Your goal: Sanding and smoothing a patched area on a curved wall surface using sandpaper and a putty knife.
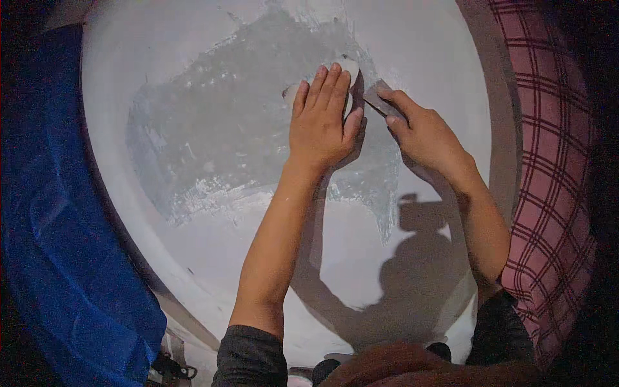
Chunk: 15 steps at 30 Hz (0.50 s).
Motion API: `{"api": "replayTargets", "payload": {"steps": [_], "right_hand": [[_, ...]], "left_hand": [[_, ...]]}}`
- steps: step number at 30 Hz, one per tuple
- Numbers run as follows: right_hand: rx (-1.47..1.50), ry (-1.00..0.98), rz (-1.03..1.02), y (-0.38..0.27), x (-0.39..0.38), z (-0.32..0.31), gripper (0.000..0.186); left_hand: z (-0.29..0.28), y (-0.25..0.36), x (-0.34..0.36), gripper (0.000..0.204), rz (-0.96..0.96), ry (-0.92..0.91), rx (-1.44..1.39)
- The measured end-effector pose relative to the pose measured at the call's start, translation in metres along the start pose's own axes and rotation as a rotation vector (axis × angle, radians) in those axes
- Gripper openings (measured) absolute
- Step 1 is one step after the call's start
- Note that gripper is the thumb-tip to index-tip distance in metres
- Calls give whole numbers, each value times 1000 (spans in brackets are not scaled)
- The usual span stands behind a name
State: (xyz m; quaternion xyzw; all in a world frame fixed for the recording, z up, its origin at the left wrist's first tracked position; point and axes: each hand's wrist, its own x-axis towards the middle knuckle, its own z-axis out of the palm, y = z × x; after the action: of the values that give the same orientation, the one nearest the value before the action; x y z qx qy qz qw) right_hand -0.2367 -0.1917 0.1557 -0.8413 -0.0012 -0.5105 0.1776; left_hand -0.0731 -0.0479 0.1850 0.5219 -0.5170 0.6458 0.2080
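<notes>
A large irregular grey patch [219, 122] with ragged, smeared edges covers part of the white wall surface [354, 245]. My left hand [322, 119] lies flat on the patch's upper right part, fingers stretched out. Beneath those fingers is a thin off-white piece [350, 66]; its edges show past the fingertips and beside the hand, and its material is hard to tell. Just right of it, my right hand [422, 132] grips a flat grey scraper [382, 98] between thumb and fingers, its end pointing toward my left hand. Most of the scraper's handle is hidden in the grip.
Blue cloth [58, 213] hangs along the left side. Pink cloth with dark checks [551, 148] runs down the right side. My shadow [412, 277] falls on the lower white surface. A small dark object [171, 369] is at the lower left, too dim to name.
</notes>
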Motion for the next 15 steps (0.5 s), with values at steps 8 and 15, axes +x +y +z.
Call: {"api": "replayTargets", "payload": {"steps": [8, 15], "right_hand": [[-6, 0, -8, 1, -2, 1, 51], [26, 36, -46, 5, -6, 0, 52]], "left_hand": [[3, -1, -2, 62, -13, -18, 14], [2, 0, -2, 64, 6, -9, 33]]}}
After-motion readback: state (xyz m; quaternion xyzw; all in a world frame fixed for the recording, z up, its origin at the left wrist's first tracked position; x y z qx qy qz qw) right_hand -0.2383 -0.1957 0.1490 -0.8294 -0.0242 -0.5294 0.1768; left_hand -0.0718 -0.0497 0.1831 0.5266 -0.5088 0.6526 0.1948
